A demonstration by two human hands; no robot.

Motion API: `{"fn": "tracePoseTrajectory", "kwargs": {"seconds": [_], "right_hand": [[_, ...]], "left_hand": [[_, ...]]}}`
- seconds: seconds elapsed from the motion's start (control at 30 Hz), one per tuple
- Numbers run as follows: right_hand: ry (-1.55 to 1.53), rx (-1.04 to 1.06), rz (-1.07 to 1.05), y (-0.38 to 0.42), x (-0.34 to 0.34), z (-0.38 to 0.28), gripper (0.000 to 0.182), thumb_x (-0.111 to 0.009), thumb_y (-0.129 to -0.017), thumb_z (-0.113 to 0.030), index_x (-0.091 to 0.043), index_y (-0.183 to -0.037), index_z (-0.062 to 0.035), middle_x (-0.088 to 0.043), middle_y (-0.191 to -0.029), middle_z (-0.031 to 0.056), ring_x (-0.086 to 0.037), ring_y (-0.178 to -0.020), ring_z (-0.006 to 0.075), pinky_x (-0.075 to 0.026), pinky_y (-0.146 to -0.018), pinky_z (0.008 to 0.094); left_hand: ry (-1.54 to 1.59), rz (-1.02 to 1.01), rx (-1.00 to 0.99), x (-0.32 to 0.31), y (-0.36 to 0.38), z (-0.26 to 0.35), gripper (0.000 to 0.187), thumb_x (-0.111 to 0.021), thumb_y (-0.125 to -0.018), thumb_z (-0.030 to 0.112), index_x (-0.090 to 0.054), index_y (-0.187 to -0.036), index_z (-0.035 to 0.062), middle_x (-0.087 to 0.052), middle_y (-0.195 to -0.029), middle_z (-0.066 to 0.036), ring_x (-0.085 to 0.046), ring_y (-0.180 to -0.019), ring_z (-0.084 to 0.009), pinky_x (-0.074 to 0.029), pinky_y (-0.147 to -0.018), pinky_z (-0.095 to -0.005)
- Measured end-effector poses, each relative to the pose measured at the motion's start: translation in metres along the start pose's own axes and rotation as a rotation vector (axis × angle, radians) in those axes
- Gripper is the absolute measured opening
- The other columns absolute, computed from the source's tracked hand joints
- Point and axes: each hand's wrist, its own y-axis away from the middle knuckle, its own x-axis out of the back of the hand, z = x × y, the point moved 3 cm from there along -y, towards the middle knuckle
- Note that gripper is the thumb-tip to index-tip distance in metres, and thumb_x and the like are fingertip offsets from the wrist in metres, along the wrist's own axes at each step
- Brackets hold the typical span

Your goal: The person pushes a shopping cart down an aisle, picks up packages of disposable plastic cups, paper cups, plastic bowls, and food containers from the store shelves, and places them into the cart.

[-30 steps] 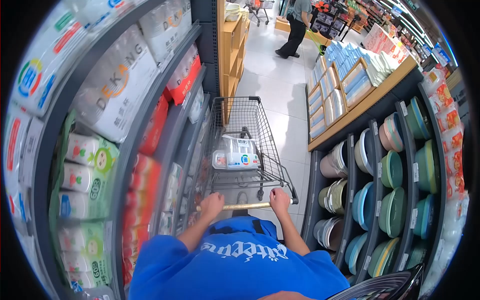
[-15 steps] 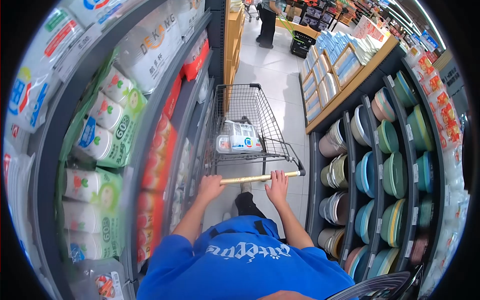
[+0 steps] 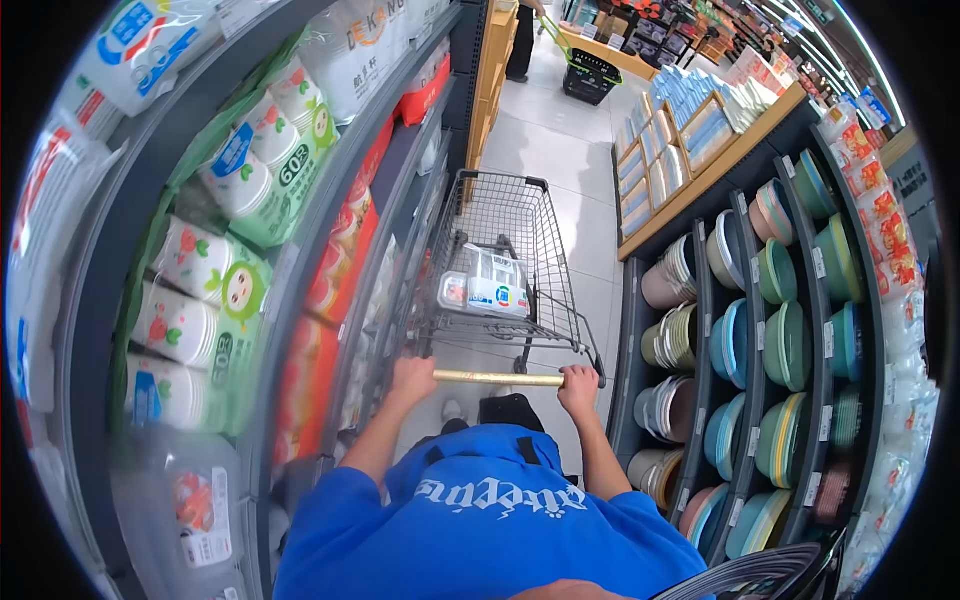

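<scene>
A wire shopping cart [image 3: 548,235] stands in front of me. My left hand [image 3: 413,380] is wrapped round the left end of its yellowish handle bar [image 3: 495,378]. The right end of the bar is gripped by my right hand [image 3: 578,388], fingers curled over it. Inside the cart lies a white plastic-wrapped pack [image 3: 498,283] with a blue and green logo. Beside it on the left is a small clear-lidded tub [image 3: 453,290] whose contents I cannot make out.
Shelves on the left carry green packs of paper cups [image 3: 190,335] and red packs [image 3: 308,375], close beside the cart. Stacked bowls [image 3: 785,345] fill the right shelves. Ahead, a person [image 3: 520,45] stands in the aisle by a black basket [image 3: 592,77] with a green handle.
The cart and I have moved forward along the aisle; the left shelf packs have shifted back past me. My right hand has closed round the bar, its fingers looser before. The basket appears nearer.
</scene>
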Motion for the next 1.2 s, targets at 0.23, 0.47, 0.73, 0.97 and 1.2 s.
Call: {"fn": "tracePoseTrajectory", "kwargs": {"seconds": [0.23, 0.47, 0.73, 0.97, 1.2], "right_hand": [[0.145, 0.021, -0.787, 0.027, 0.006, -0.015, 0.034, -0.058, -0.082, -0.02, -0.074, -0.111, -0.026, -0.071, -0.11, 0.0065, -0.067, -0.107, 0.0283, -0.05, -0.091, 0.0525], [0.04, 0.093, -0.775, 0.088, 0.008, -0.003, 0.039, -0.059, -0.079, -0.02, -0.074, -0.114, -0.0256, -0.072, -0.11, 0.0097, -0.07, -0.101, 0.0313, -0.055, -0.086, 0.0467], [0.047, 0.196, -0.693, 0.156, 0.015, 0.012, 0.035, -0.059, -0.079, -0.019, -0.075, -0.11, -0.0214, -0.071, -0.102, 0.0093, -0.07, -0.097, 0.029, -0.057, -0.08, 0.0445], [0.09, 0.232, -0.721, 0.199, 0.031, 0.019, 0.033, -0.06, -0.078, -0.02, -0.076, -0.106, -0.0209, -0.071, -0.103, 0.0085, -0.07, -0.096, 0.0289, -0.057, -0.079, 0.0432], [0.139, 0.263, -0.938, 0.223, 0.034, 0.024, 0.031, -0.059, -0.079, -0.022, -0.077, -0.104, -0.0239, -0.072, -0.104, 0.0088, -0.07, -0.097, 0.0289, -0.056, -0.081, 0.0442]], "left_hand": [[0.022, -0.495, -0.046, -0.019, 0.045, 0.009, 0.052, -0.077, -0.072, 0.036, -0.071, -0.119, 0.0155, -0.073, -0.111, -0.012, -0.068, -0.107, -0.0288, -0.05, -0.094, -0.0448], [0.236, -0.708, -0.197, -0.099, 0.076, 0.008, 0.075, -0.084, -0.068, 0.04, -0.061, -0.129, 0.0034, -0.069, -0.118, -0.016, -0.064, -0.111, -0.0299, -0.049, -0.092, -0.0392], [0.385, -0.834, -0.213, -0.169, 0.14, 0.023, 0.082, -0.085, -0.068, 0.037, -0.055, -0.137, 0.0041, -0.068, -0.115, -0.014, -0.061, -0.107, -0.0273, -0.045, -0.094, -0.0359], [0.51, -0.907, -0.289, -0.182, 0.189, 0.059, 0.086, -0.084, -0.069, 0.04, -0.053, -0.14, 0.0031, -0.063, -0.128, -0.016, -0.059, -0.115, -0.0277, -0.043, -0.1, -0.0348], [0.737, -0.818, -0.292, -0.203, 0.238, 0.072, 0.088, -0.082, -0.073, 0.042, -0.047, -0.144, 0.0025, -0.06, -0.131, -0.017, -0.057, -0.12, -0.0275, -0.043, -0.102, -0.0337]]}}
